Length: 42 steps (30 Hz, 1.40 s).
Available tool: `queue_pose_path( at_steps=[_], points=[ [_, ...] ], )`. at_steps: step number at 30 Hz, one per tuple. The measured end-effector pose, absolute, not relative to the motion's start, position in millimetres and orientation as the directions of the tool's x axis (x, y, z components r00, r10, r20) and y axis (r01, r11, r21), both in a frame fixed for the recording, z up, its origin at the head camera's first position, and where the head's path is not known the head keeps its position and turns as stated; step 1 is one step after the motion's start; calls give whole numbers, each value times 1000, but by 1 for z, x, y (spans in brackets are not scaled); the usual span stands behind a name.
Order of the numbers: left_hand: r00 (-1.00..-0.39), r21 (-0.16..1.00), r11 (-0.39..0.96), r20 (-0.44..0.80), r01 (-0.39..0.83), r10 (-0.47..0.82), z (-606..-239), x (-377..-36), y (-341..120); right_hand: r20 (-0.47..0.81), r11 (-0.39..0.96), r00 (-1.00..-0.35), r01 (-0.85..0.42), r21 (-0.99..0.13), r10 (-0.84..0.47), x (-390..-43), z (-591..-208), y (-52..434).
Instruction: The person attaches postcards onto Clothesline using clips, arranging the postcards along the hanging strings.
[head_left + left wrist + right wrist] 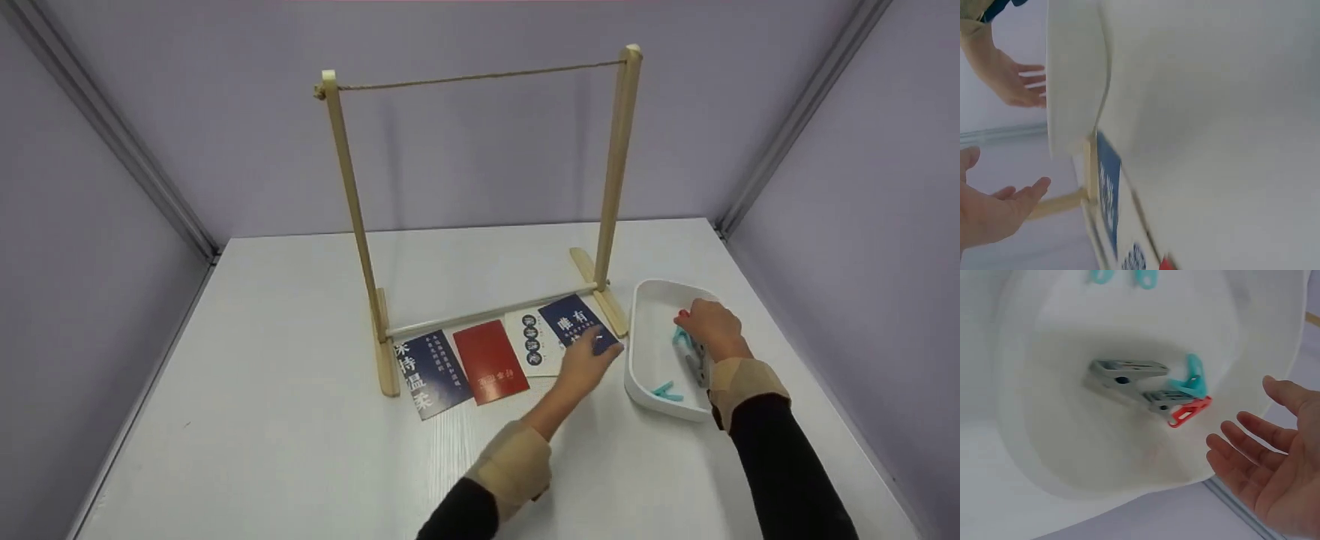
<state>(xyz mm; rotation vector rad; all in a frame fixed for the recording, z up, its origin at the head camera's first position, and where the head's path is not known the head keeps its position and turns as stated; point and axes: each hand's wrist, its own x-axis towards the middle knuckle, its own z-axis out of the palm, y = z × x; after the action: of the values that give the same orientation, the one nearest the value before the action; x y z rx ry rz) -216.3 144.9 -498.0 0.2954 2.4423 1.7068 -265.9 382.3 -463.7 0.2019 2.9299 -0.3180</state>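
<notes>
My left hand (587, 364) hovers low over the lower end of a dark blue card (571, 315), its fingers apart and nothing in them in the left wrist view. In a row to the left lie a white card (531, 351), a red card (491, 364) and another blue card (439, 373). My right hand (711, 327) is over the far right side of a white tub (660, 405). Its fingers are spread and hold nothing in the right wrist view. Inside the tub are grey clothespins (1129, 370), a red clothespin (1189, 412) and several teal clothespins (1192, 378).
Behind the cards stands a wooden frame with a left post (351, 187), a right post (619, 165) and a thin rope (480, 77) strung between their tops. A pale bar (487, 311) joins the posts low down. Pale walls enclose the white table (262, 390).
</notes>
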Motion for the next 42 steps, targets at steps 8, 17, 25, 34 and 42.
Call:
queue_pose_path(
  at_steps=[8, 17, 25, 34, 42],
  points=[
    [-970, 977, 154, -175, -149, 170, -531, -204, 197, -130, 962, -977, 194, -191, 171, -264, -499, 383],
    [-968, 987, 88, -153, -137, 200, -549, -186, 209, -123, 956, -969, 233, -180, 213, -253, -515, 378],
    [-968, 987, 108, -143, -122, 206, -550, -187, 207, -120, 903, -950, 311, -295, 288, -264, -516, 375],
    [-969, 989, 88, -134, -118, 208, -551, -187, 208, 111, 763, -952, 154, -627, 284, -276, -517, 359],
    [-968, 991, 68, -130, -118, 213, -552, -187, 208, 22, 681, -960, 182, -709, 280, -282, -520, 350]
  ],
)
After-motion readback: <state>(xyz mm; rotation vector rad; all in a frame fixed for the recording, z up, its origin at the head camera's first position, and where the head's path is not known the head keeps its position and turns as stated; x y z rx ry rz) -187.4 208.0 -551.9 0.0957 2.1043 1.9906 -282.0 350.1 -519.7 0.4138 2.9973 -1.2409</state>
